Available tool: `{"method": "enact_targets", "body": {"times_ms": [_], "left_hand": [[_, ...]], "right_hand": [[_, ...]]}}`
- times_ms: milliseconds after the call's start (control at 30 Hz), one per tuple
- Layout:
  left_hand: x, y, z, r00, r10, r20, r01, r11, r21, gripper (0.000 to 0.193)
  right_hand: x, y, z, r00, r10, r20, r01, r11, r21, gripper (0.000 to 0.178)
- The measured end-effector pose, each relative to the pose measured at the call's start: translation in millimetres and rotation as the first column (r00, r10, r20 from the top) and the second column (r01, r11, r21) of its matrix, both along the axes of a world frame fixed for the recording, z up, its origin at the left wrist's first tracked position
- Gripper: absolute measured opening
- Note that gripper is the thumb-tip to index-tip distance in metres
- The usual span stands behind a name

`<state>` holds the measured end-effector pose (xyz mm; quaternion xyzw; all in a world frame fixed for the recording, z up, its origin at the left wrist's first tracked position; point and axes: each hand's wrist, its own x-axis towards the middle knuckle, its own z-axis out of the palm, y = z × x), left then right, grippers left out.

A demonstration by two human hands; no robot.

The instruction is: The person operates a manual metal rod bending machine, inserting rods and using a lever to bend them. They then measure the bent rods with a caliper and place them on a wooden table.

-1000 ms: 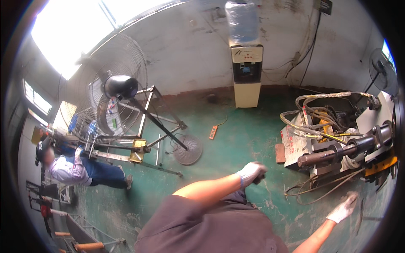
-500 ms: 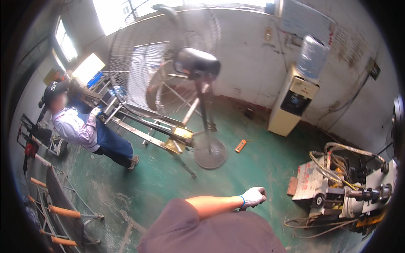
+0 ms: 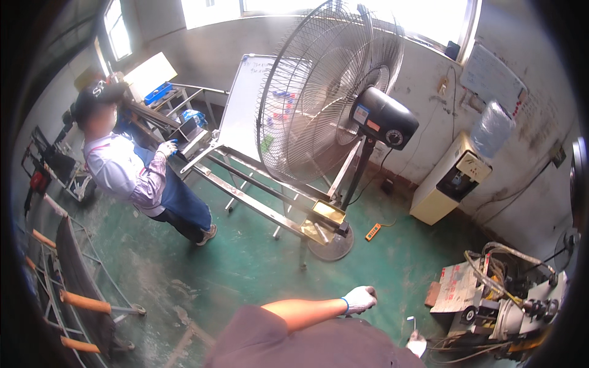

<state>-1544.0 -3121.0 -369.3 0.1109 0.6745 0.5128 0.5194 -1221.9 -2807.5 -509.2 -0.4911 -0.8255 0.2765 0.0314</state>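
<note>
My left hand [image 3: 361,299], in a white glove with dark fingertips and a blue cuff edge, hangs in front of my body over the green floor. Its fingers are curled closed, and what they hold, if anything, is hidden. Low in the view, beside my dark clothing, part of my right hand [image 3: 417,345] shows, also in a white glove. A thin, pale, bent rod [image 3: 411,321] sticks up from its closed fingers; it looks like a small L-shaped piece. Both hands are apart from the machine [image 3: 497,306] on the right.
A large black pedestal fan [image 3: 383,116] stands ahead, behind a metal frame bench [image 3: 245,199]. A co-worker [image 3: 129,172] in a cap stands at its left end. An orange power strip [image 3: 373,232] lies on the floor. A water dispenser [image 3: 451,178] stands by the wall; a rack with orange rollers [image 3: 86,302] is left.
My view has swung left, so the fan, bench and dispenser sit further right. My right hand with the thin bent rod has come into view. My left hand stays curled before my body.
</note>
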Motion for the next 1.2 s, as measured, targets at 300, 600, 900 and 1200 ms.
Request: {"method": "enact_targets", "body": {"times_ms": [300, 600, 900, 1200], "left_hand": [[17.0, -38.8, -21.9, 0.999, -0.016, -0.048, 0.015, 1.0, -0.022, 0.026], [154.8, 127.6, -12.1, 0.825, -0.562, -0.062, 0.556, 0.826, -0.092, 0.024], [440.1, 326.4, 47.8, 0.472, -0.845, -0.25, 0.881, 0.45, 0.142, 0.025], [575.7, 534.3, 68.9, 0.45, -0.878, -0.165, 0.846, 0.36, 0.394, 0.018]], "right_hand": [[-71.8, -100.5, 156.5, 0.977, -0.214, -0.006, 0.202, 0.933, -0.298, 0.053], [143.3, -130.7, 129.5, 0.772, -0.574, -0.274, 0.479, 0.808, -0.342, 0.025], [291.6, -59.7, 178.6, 0.545, -0.653, -0.526, 0.674, 0.715, -0.188, 0.018], [423.2, 130.6, 204.7, 0.51, -0.603, -0.613, 0.747, 0.665, -0.032, 0.02]]}}
